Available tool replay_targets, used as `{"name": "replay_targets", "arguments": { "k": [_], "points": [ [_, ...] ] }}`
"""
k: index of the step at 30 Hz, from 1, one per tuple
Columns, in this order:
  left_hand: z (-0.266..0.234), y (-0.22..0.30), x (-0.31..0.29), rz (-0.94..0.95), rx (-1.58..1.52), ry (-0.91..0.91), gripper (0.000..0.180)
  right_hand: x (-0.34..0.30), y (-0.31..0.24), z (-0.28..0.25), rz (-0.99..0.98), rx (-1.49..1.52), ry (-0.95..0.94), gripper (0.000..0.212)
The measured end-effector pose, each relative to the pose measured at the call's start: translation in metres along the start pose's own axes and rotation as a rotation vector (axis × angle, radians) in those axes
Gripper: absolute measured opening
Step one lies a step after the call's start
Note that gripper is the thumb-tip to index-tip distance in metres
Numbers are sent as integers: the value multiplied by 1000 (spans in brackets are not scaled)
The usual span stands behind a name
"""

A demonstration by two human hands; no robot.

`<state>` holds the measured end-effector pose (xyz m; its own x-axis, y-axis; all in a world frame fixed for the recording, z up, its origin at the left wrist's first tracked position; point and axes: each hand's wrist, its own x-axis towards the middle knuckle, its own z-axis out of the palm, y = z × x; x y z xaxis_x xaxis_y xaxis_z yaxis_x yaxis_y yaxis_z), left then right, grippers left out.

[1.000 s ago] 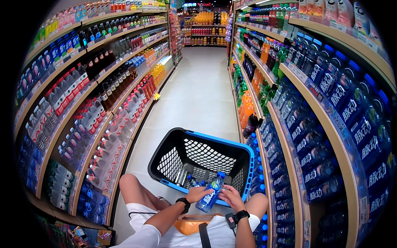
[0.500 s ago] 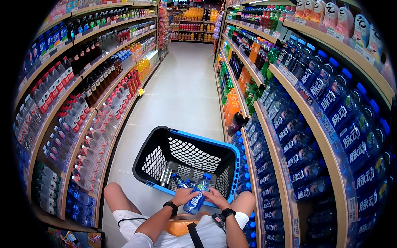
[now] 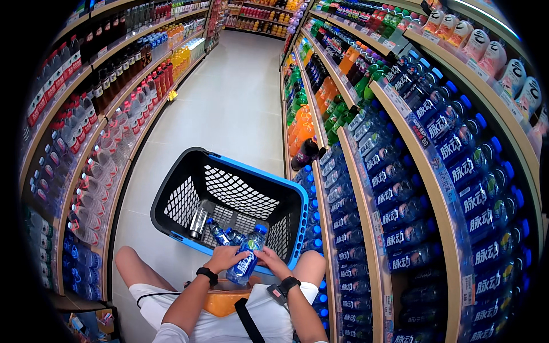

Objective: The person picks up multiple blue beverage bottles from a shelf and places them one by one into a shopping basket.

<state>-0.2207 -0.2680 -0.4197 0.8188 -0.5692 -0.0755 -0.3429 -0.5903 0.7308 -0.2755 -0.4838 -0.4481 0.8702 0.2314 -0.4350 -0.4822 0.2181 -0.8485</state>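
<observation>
Above the near rim of a black shopping basket (image 3: 171, 201) with a blue edge, I hold a blue-labelled drink bottle (image 3: 246, 262) tilted, its blue cap pointing up and away from me. My left hand (image 3: 224, 259) grips it from the left side, and the fingers of my right hand (image 3: 273, 263) close on its right side. Inside the basket lie a clear bottle with a dark end (image 3: 198, 223) and at least two blue-capped bottles (image 3: 218, 232), partly hidden by the held bottle and my hands.
On the right, shelves (image 3: 366, 188) hold rows of matching blue bottles (image 3: 449, 148) close to the basket. Drink shelves with red-capped bottles (image 3: 106, 157) line the left. Between them the pale floor (image 3: 189, 108) runs to more shelves at the far end.
The view has turned a little right and down, so the basket and my hands appear farther left. Both hands still hold the same bottle above the basket's near rim.
</observation>
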Motion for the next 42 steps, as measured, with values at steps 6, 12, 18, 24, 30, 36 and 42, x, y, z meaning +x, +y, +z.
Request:
{"name": "replay_targets", "arguments": {
  "k": [6, 12, 18, 24, 30, 36, 42],
  "points": [
    [7, -6, 1, 1, 17, -54, 57, -4, -1, 0, 10, -20, 50, 47],
    [8, 3, -3, -20, -18, -20, 51, -9, 2, -3, -7, -14, 27, 38],
    [7, 7, -6, -111, -26, -65, 52, -9, 0, -1, 28, -49, 8, 40],
    [6, 14, -3, -122, -85, -30, 56, -9, 0, -3, 11, -83, 45, 38],
    [6, 15, -3, -116, -46, 12, 53, -6, 0, 0, -71, -52, 81, 35],
    [4, 9, -4, -44, 19, 70, 53, -6, 0, 6, -58, -56, 89, 36],
    [-1, 7, 0, -40, 23, 85, 58, -5, -5, 12, -75, -71, 105, 38]
  ]
}}
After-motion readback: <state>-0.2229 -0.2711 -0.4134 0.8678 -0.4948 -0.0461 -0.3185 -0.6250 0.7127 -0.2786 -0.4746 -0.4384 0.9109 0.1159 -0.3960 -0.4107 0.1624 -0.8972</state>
